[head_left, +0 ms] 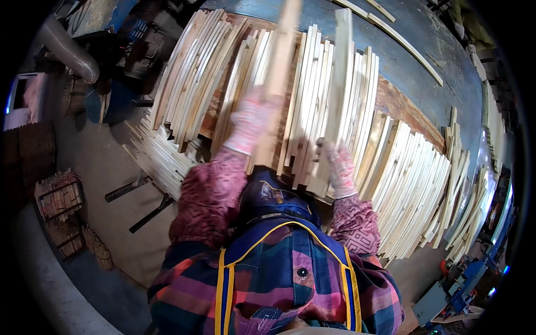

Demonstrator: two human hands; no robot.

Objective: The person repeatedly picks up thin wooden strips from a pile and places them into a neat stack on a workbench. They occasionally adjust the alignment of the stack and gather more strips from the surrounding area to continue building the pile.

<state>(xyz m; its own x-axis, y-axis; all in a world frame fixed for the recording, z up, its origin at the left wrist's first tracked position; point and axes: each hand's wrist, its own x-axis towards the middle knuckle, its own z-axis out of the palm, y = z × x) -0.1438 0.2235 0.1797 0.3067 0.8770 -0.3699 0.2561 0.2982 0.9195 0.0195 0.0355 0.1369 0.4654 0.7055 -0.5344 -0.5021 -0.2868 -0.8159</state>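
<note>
My left hand [251, 121], in a pink-and-white knit glove, is closed around a long wooden strip [283, 51]. That strip is smeared by motion and stands out above the others, reaching to the top of the view. My right hand [338, 166], gloved alike, has its fingers bent around the edge of another wooden strip [339, 84], paler and wider than those beside it. Beneath both hands, rows of wooden strips [310, 100] lie side by side, pointing away from me. Patterned pink sleeves cover both forearms.
More wooden strips [410, 184] are lined up at the right. A stack of strips [162, 153] rests lower at the left, beside dark metal bars [151, 215]. A blue-grey tabletop [402, 61] extends beyond the rows. A flexible hose [70, 50] hangs at the far left.
</note>
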